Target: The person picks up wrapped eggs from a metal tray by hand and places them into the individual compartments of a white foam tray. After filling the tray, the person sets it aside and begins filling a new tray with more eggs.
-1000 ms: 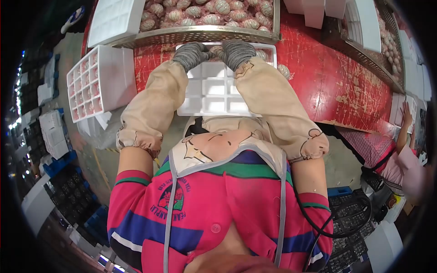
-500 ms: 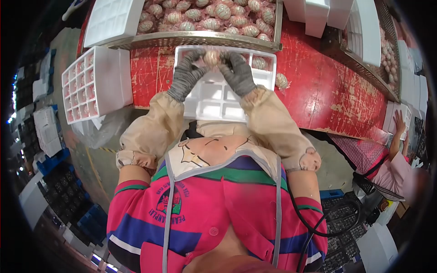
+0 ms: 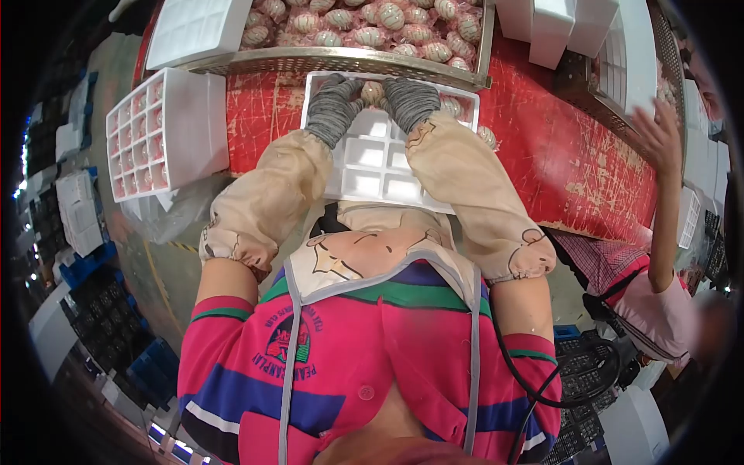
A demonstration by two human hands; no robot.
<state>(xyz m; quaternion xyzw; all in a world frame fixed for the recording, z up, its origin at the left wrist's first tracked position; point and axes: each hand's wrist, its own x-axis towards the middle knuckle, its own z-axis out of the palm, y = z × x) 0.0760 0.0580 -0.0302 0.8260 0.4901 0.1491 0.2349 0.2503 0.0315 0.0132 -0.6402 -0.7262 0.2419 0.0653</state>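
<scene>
A white foam tray (image 3: 372,167) with square cells lies on the red table (image 3: 566,147) in front of me. My left hand (image 3: 335,105) and my right hand (image 3: 411,101), both in grey knit gloves, meet at the tray's far row around a wrapped round fruit (image 3: 373,92). Both hands touch it; fingers curl down over the cells. Another wrapped fruit (image 3: 452,106) sits in a far right cell. Beige sleeve covers hide my forearms and the tray's middle.
A metal bin (image 3: 364,58) full of wrapped fruits lies beyond the tray. A filled foam box (image 3: 167,132) stands at the left, more foam pieces (image 3: 554,27) at the far right. One loose fruit (image 3: 488,137) lies beside the tray. Another person's raised hand (image 3: 659,136) is at the right.
My hands have pulled together and lowered onto the tray's far row with the fruit. The person at the right has lifted an arm up over the table.
</scene>
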